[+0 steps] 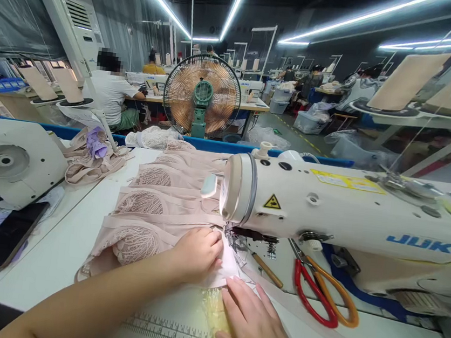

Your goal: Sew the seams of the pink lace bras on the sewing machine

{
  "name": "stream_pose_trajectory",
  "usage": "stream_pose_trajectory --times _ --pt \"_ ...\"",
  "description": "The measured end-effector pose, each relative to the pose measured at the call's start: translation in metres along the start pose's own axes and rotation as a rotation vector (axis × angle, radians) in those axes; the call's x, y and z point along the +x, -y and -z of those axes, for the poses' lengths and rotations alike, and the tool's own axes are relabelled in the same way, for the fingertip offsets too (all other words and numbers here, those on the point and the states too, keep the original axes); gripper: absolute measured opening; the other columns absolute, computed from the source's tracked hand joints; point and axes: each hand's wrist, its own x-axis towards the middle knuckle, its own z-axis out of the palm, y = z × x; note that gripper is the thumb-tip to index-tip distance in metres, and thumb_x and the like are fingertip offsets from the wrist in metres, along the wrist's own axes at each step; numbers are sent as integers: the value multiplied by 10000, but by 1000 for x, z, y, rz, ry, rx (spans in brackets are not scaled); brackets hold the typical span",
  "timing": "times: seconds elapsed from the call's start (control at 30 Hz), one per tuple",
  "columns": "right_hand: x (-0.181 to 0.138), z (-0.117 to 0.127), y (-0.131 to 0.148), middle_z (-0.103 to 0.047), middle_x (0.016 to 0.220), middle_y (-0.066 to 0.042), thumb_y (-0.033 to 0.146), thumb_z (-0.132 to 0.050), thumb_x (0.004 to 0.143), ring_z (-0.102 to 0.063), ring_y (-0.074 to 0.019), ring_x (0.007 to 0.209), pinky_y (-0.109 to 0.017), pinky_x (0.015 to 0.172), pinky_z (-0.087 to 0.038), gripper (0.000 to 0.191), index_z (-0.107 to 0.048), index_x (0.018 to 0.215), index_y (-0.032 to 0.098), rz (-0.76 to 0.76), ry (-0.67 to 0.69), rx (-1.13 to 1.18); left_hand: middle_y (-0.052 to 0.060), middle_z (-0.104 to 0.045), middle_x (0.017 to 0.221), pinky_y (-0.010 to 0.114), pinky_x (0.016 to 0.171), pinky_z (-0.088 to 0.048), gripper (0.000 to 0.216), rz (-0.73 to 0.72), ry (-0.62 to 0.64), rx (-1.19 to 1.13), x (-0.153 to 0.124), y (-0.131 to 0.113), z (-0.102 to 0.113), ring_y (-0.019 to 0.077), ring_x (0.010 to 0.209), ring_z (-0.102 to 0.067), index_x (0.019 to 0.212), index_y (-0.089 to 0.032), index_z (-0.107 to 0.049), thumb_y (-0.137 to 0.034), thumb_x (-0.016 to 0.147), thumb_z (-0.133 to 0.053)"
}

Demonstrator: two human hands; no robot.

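- At the bench: machine, its arm reaching in from the right, foot low over the work.
- Garments: beige, lace-cupped, laid in a row left of the foot. Judgement: keep this row slack, so its weight does not drag the seam.
- Right hand: flat, fingers extended, grasping nothing visible; fingertips by the near edge of the cloth. Judgement: light pressure suffices; steer, do not pull.
- Left hand: curled over cloth and garments, very near the foot. Pinching or only pressing: cannot tell. Judgement: fingertips need to stay outside the needle's path.
- Scissors: beside the machine, well right of the cloth; best left there, handles toward the worker.
- Cloth: pale, small, between the hands, reaching up to the foot. Judgement: edges aligned and flat before feeding, in short runs.
- Containers, across the aisle: tub, translucent, with pale, bag-like material heaped at its top; exact contents unclear.
- Bin: smaller, pale material showing at the top, too distant to identify.
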Motion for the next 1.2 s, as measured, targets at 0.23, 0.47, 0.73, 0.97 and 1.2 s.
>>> stream_pose_trajectory --times 0.23,0.47,0.73,0.97,1.2 --pt "0 -1 -1 -665 1084 -59 439 -411 901 -592 -196 1008 -366 900 -372 353 -601 1047 180 -1 1 -6 129 -563 1146 377 864 -447 361 -12 10 25 1 2 -1 248 1001 -526 1116 -114 -542 -370 881 -445" --pt "-1 -5 -2 -663 1094 -75 413 -471 865 -599 -210 1006 -364 871 -427 326 -602 1051 180 -1 19 17 137 -558 1171 384 881 -445 369 -25 4 6 0 4 -3 249 1041 -522 1144 -115 -530 -366 888 -442" --pt "3 -12 -1 -646 1134 -90 393 -465 861 -603 -220 1027 -359 838 -495 335 -611 1053 160 -41 17 18 125 -563 1171 394 828 -470 329 4 19 14 5 11 -1 259 1016 -532 1077 -116 -568 -354 869 -475" --pt "8 -22 0 -588 1227 -107 340 -500 831 -557 -244 1110 -385 902 -490 366 -602 1121 141 -123 101 69 99 -631 943 344 736 -466 229 -128 -67 27 6 8 10 218 868 -556 747 -134 -614 -237 863 -446" --pt "12 -29 1 -537 1286 -102 330 -493 834 -529 -245 1147 -375 905 -495 455 -558 1216 92 -165 106 133 81 -662 1002 349 882 -441 259 -316 -214 28 -26 -5 0 185 915 -576 917 -114 -633 -149 915 -376"
